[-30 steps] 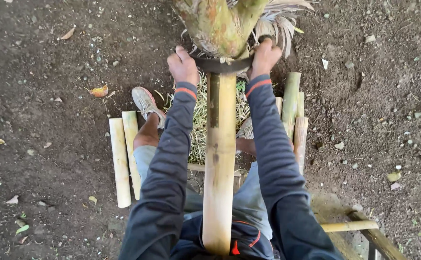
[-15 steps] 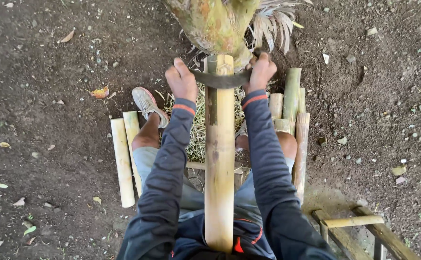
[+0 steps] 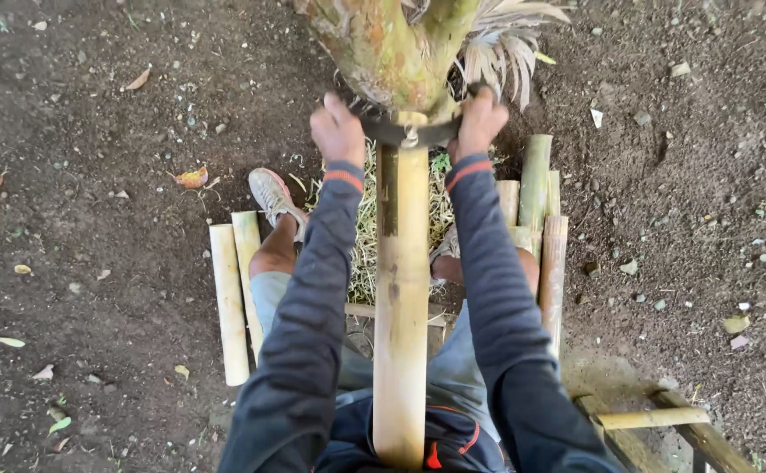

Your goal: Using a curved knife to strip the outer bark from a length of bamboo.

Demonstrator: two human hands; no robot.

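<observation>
Between the knees, a long bamboo pole (image 3: 400, 289) is laid pointing straight away from the body toward a green trunk (image 3: 383, 52). Across its far end, a dark curved blade (image 3: 409, 133) is gripped at each end by the left hand (image 3: 337, 131) and right hand (image 3: 477, 123), equally near.

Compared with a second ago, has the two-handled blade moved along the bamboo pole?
Yes. The curved blade now sits at the far tip of the bamboo pole, against the tree trunk; both hands slid it away from the person.
</observation>
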